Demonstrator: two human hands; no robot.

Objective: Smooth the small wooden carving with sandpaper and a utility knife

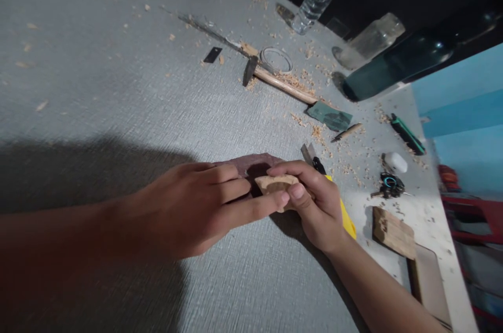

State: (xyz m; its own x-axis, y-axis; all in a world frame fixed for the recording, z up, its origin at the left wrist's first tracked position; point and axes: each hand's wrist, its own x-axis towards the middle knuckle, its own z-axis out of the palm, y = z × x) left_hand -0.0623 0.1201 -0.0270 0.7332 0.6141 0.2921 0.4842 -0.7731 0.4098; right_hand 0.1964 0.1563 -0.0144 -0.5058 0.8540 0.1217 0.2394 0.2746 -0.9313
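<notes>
A small carved piece of pale wood [277,182] with a hollowed, curved face is pinched between the thumb and fingers of my right hand [314,202]. My left hand [208,202] is closed over a brownish-purple sheet of sandpaper [257,160], its fingers bent against it. One finger of that hand reaches out and touches the wood beside my right thumb. Part of the sheet is hidden under the left fingers. Just behind my right hand lies a yellow utility knife [348,217], partly covered, with its blade [308,153] showing.
Wood shavings dot the grey textured table [137,97]. Farther back lie a hammer [283,84], a green flat stone [330,115] and a tape ring [277,59]. Bottles [318,0] stand along the far edge. At right are keys [391,184] and a wood block [393,231].
</notes>
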